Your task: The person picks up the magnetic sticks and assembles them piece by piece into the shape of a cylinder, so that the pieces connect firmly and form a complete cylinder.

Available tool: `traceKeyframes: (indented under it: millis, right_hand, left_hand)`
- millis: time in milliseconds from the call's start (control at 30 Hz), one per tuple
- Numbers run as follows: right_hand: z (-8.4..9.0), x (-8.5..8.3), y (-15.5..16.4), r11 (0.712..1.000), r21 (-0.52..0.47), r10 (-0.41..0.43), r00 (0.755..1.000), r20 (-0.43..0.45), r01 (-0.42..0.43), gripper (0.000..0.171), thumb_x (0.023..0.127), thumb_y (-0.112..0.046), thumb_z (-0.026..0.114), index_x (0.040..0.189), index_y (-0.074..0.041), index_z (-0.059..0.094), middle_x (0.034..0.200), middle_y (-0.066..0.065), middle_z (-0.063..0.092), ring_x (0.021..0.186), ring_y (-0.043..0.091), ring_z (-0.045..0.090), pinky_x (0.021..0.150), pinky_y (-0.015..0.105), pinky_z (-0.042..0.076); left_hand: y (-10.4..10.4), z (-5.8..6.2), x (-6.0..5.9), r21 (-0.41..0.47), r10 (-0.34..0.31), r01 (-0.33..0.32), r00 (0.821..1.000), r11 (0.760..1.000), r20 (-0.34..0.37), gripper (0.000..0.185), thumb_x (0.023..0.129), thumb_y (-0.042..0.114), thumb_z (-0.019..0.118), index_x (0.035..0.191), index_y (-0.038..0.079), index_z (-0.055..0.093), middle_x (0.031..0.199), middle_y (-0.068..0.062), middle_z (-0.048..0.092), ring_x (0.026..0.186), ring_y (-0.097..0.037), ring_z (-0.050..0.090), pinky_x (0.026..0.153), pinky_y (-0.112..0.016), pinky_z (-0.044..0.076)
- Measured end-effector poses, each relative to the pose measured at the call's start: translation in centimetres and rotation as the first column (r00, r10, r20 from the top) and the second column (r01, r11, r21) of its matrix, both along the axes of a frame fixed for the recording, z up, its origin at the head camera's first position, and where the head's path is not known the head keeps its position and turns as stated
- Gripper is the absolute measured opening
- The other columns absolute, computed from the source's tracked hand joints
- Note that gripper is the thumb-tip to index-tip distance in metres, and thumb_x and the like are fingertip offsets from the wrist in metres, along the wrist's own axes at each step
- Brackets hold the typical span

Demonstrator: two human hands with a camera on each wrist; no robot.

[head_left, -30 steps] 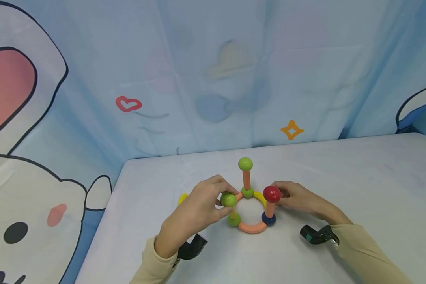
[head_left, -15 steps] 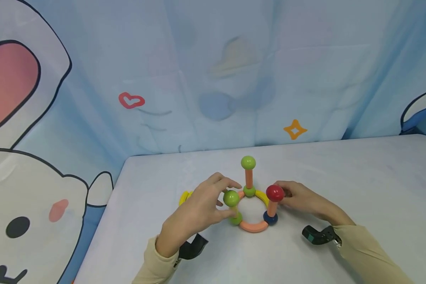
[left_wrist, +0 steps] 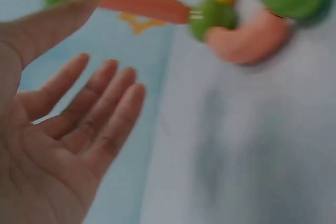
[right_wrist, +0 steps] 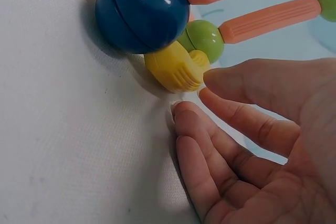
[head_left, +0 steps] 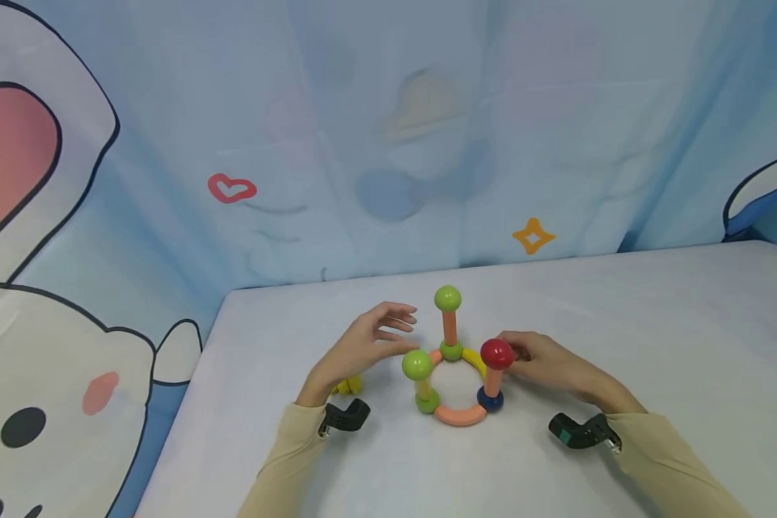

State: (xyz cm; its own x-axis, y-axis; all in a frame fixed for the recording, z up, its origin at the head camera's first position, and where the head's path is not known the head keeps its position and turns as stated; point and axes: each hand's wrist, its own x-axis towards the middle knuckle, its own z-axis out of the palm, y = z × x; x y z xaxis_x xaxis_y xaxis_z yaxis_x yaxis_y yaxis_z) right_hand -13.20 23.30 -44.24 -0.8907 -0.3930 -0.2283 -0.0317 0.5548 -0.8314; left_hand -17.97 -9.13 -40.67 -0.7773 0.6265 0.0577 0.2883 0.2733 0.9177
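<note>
A ball-and-rod building toy stands on the table, its base a ring of curved salmon rods (head_left: 461, 417) and a curved yellow rod (right_wrist: 176, 69). Balls join them: two green and one dark blue ball (right_wrist: 143, 11). Three straight rods rise from these, topped by a front green ball (head_left: 417, 365), a back green ball (head_left: 448, 298) and a red ball (head_left: 496, 355). Left of the toy, my left hand (head_left: 365, 344) holds nothing, fingers spread loosely. My right hand (head_left: 550, 363) lies at the right side, thumb and index tips right at the curved yellow rod, fingers loosely bent.
Several yellow pieces (head_left: 348, 385) lie on the table behind my left wrist, partly hidden by it. A white cloth covers the table (head_left: 654, 324). Beyond its back edge hangs a blue printed curtain (head_left: 388, 108).
My left hand has let go of the front left green-topped rod and drawn away toward the back left. The toy and my right hand stay in place.
</note>
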Motion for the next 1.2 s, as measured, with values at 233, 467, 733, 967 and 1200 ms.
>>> traceKeyframes:
  millis: [233, 467, 733, 967, 1200]
  right_hand:
    - [-0.1, 0.1, -0.8, 0.999, -0.032, 0.016, 1.0, 0.007, -0.016, 0.03, 0.099, -0.008, 0.067, 0.127, 0.003, 0.065, 0.104, 0.004, 0.068, 0.096, 0.023, 0.059, 0.085, 0.039, 0.053]
    - [0.0, 0.4, -1.2, 0.998, -0.039, 0.041, 0.999, -0.036, -0.042, 0.026, 0.099, -0.006, 0.066, 0.123, 0.002, 0.067, 0.101, 0.003, 0.069, 0.093, 0.022, 0.06, 0.084, 0.035, 0.054]
    - [0.3, 0.6, -1.3, 0.998, -0.039, 0.039, 0.998, -0.05, -0.041, 0.022, 0.098, -0.006, 0.067, 0.12, -0.001, 0.068, 0.099, 0.001, 0.07, 0.092, 0.022, 0.06, 0.082, 0.036, 0.053]
    - [0.2, 0.6, -1.3, 0.999, -0.029, 0.042, 0.997, -0.059, -0.043, 0.022, 0.098, -0.005, 0.067, 0.12, -0.001, 0.068, 0.099, 0.001, 0.069, 0.092, 0.021, 0.06, 0.083, 0.037, 0.053]
    - [0.3, 0.7, -1.0, 1.0, -0.008, 0.023, 0.999, -0.043, -0.023, 0.024, 0.098, -0.005, 0.065, 0.122, 0.0, 0.068, 0.101, 0.002, 0.07, 0.092, 0.021, 0.06, 0.085, 0.039, 0.054]
  left_hand:
    - [3.1, -2.3, -0.5, -0.043, -0.012, 0.008, 0.994, 0.999, -0.104, 0.047, 0.094, 0.007, 0.079, 0.136, 0.001, 0.06, 0.13, -0.015, 0.068, 0.121, -0.029, 0.066, 0.101, -0.036, 0.056]
    - [4.6, -3.0, -0.5, -0.057, -0.042, 0.037, 0.995, 0.998, -0.089, 0.044, 0.091, 0.006, 0.081, 0.133, 0.001, 0.066, 0.126, -0.013, 0.073, 0.116, -0.023, 0.069, 0.096, -0.027, 0.057]
    - [5.0, -3.4, -0.3, -0.07, -0.044, 0.036, 0.993, 0.997, -0.112, 0.035, 0.092, 0.005, 0.08, 0.126, 0.0, 0.071, 0.118, -0.013, 0.076, 0.112, -0.02, 0.071, 0.094, -0.022, 0.056]
    - [5.0, -3.2, -0.1, -0.06, -0.05, 0.043, 0.992, 0.997, -0.12, 0.031, 0.093, 0.004, 0.079, 0.122, -0.001, 0.072, 0.118, -0.015, 0.076, 0.112, -0.022, 0.071, 0.095, -0.027, 0.058]
    - [5.2, -3.2, 0.1, -0.043, -0.056, 0.051, 0.991, 0.998, -0.125, 0.026, 0.092, 0.002, 0.079, 0.117, -0.003, 0.072, 0.118, -0.016, 0.076, 0.113, -0.021, 0.071, 0.095, -0.028, 0.058]
